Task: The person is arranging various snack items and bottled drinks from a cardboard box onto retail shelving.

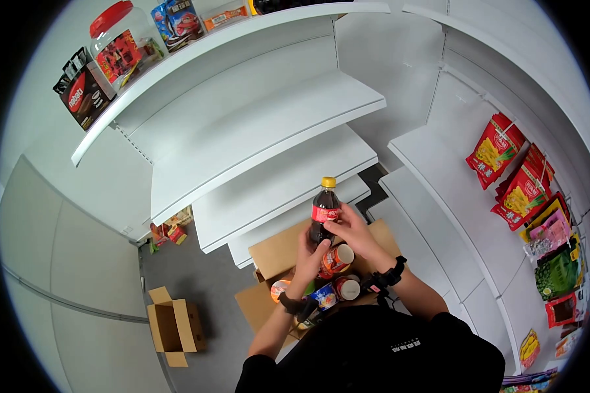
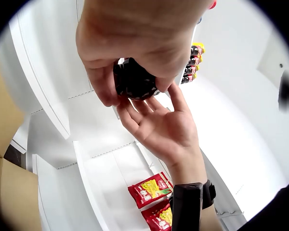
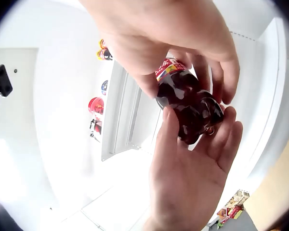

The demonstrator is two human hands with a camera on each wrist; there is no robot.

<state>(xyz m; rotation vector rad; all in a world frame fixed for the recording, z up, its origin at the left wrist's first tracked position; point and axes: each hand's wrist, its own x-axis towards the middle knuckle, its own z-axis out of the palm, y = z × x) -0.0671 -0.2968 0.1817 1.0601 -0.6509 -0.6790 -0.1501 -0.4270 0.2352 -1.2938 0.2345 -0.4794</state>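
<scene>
A bottle of dark cola (image 1: 324, 213) with a yellow cap and red label stands upright above an open carton (image 1: 278, 252), held by both hands. Low on it, my left hand (image 1: 308, 259) grips the bottle with the thumb along its side. My right hand (image 1: 353, 230) holds it around the label. From below, the left wrist view shows the dark bottle base (image 2: 132, 79) between the fingers. In the right wrist view, the bottle's lower part (image 3: 185, 98) lies between my right hand (image 3: 173, 29) above and my left hand (image 3: 192, 178) below.
Inside the carton are cup noodles (image 1: 337, 259) and other packs. White shelves (image 1: 269, 131) rise in front, with a red-lidded jar (image 1: 121, 49) on top. Red snack bags (image 1: 498, 147) hang at right. Another open carton (image 1: 177, 321) sits on the floor at left.
</scene>
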